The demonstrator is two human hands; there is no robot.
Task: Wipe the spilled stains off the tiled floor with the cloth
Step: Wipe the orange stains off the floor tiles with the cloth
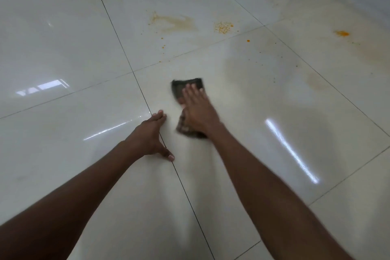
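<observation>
A dark grey-brown cloth (182, 88) lies flat on the glossy cream tiled floor (263, 143) near the middle of the view. My right hand (198, 110) presses down on it with fingers spread, slightly blurred. My left hand (152, 135) rests flat on the floor just left of the cloth, across a dark grout line, holding nothing. Further away lie the stains: a brownish smear (175, 22), a patch of orange crumbs (223, 27), a single orange spot (248, 40) and an orange blob (341, 33) at the far right.
Faint brownish film (316, 82) spreads over the tile at the right. Small specks scatter around the grout crossing (162, 53). Dark grout lines (190, 196) divide the large tiles. Window and light reflections (48, 86) shine on the floor.
</observation>
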